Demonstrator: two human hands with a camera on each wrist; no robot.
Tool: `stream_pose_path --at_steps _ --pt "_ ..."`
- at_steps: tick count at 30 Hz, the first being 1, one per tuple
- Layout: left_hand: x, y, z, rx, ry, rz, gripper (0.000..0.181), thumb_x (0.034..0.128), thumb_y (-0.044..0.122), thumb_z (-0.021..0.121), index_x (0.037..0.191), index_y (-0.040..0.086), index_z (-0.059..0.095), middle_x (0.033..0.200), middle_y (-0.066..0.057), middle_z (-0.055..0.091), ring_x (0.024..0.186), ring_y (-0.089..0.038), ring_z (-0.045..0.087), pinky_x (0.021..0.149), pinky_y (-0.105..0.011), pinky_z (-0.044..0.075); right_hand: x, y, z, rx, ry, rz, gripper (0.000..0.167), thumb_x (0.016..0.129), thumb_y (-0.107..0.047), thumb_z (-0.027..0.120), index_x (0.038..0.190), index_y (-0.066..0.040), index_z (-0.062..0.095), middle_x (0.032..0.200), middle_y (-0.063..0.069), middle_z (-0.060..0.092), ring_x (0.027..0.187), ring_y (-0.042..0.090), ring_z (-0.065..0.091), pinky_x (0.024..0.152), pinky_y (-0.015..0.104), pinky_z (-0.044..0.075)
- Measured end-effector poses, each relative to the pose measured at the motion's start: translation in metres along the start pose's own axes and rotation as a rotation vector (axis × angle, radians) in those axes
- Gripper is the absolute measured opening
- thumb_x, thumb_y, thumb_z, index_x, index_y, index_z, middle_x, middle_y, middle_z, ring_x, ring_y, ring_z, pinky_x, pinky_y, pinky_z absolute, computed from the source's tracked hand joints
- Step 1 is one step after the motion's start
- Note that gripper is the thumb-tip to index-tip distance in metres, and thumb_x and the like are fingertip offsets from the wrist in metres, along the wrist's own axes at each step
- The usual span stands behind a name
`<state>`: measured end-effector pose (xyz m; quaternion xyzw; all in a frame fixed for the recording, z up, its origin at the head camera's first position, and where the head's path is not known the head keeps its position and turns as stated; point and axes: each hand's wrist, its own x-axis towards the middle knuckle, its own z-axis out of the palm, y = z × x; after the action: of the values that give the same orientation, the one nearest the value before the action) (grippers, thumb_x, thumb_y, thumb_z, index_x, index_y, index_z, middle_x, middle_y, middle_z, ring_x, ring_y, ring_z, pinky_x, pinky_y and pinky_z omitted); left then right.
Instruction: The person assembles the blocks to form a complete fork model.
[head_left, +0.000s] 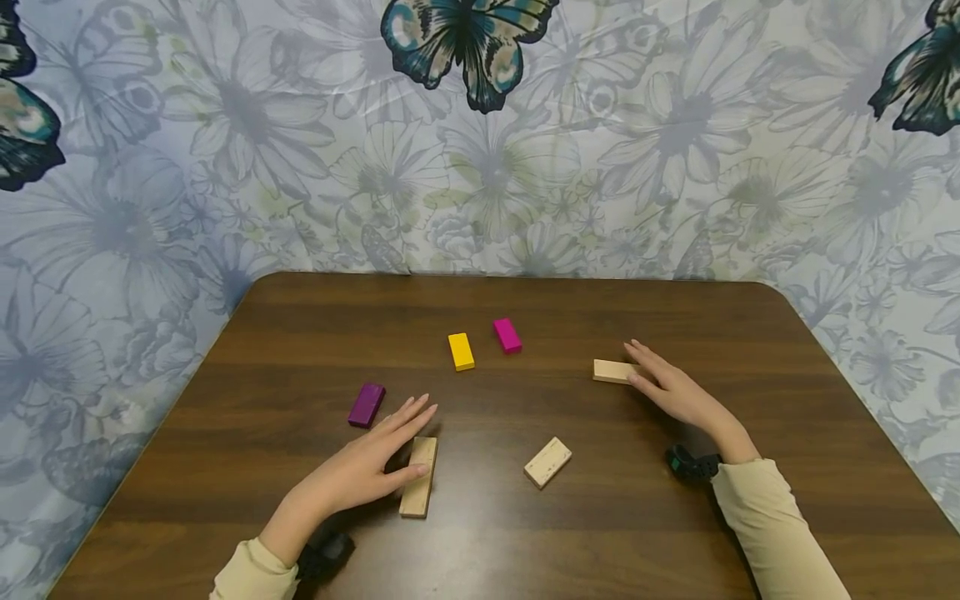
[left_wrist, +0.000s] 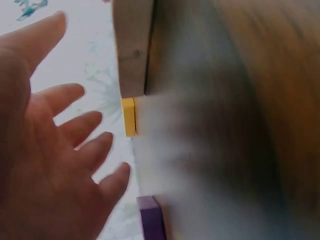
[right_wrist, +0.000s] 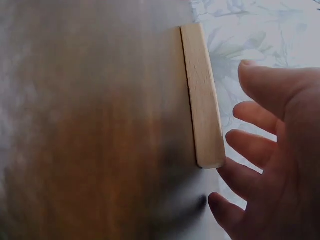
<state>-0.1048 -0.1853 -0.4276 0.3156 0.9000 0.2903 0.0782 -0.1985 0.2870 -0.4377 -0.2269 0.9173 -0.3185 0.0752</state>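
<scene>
"Head view: what comes first, down at the near side?"

"Two cream sleeves, the left sleeve (head_left: 251, 575) and the right sleeve (head_left: 772, 529), each with a black device at the wrist. Past the left one is the left hand (head_left: 352, 473), its fingers straight and apart from the thumb, clamped on nothing."

"And under it?"

"A long pale block (head_left: 417, 497) lies flat on the brown table (head_left: 600, 550). From above, the thumb overlaps it; whether they touch, I cannot tell."

"Anything between the hands?"

"A short pale block (head_left: 547, 463), lying askew and well apart from both. A purple block (head_left: 367, 405) sits just beyond the left hand's knuckles, on the left."

"What of the right hand (head_left: 678, 396)?"

"It reaches farther out, fingers extended, thumb apart from them. Another pale block (head_left: 611, 372) has one end beside those fingers. The right wrist view shows no grip round it, though I cannot tell about light contact."

"Farther still?"

"A yellow block (head_left: 461, 352), then a magenta block (head_left: 507, 336) near it, slightly beyond and to its right. Behind the table's far edge rises a floral wall (head_left: 247, 117) with teal butterflies (head_left: 465, 46)."
</scene>
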Motion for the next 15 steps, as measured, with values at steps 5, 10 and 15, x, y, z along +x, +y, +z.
stream_pose_path --at_steps 5,10,15 --pt "-0.001 -0.006 0.004 -0.093 -0.046 -0.016 0.075 0.0905 0.048 0.056 0.150 0.018 0.023 0.155 -0.005 0.013 0.139 -0.027 0.008 0.104 -0.057 0.020 -0.002 0.008 0.001 0.021 0.032 0.000 0.058 0.100 -0.028 0.047 0.147 -0.003 0.026 0.151 0.021 0.018 0.134 0.042 0.019 0.101 0.061 0.021" --pt "-0.003 -0.013 0.006 -0.101 -0.093 -0.011 0.075 0.0901 0.047 0.057 0.149 0.014 0.026 0.153 -0.010 0.015 0.139 -0.030 0.006 0.106 -0.056 0.011 -0.005 0.013 0.002 0.050 0.069 0.025 0.059 0.097 -0.029 0.053 0.146 -0.004 0.031 0.147 0.022 0.027 0.130 0.043 0.026 0.099 0.060 0.026" --pt "-0.003 -0.017 0.007 -0.090 -0.104 0.018 0.074 0.0906 0.046 0.058 0.149 0.012 0.027 0.153 -0.012 0.017 0.139 -0.033 0.007 0.106 -0.057 0.008 -0.005 0.021 0.004 0.039 0.116 0.028 0.056 0.094 -0.028 0.059 0.141 -0.004 0.041 0.144 0.020 0.035 0.130 0.042 0.029 0.099 0.060 0.026"
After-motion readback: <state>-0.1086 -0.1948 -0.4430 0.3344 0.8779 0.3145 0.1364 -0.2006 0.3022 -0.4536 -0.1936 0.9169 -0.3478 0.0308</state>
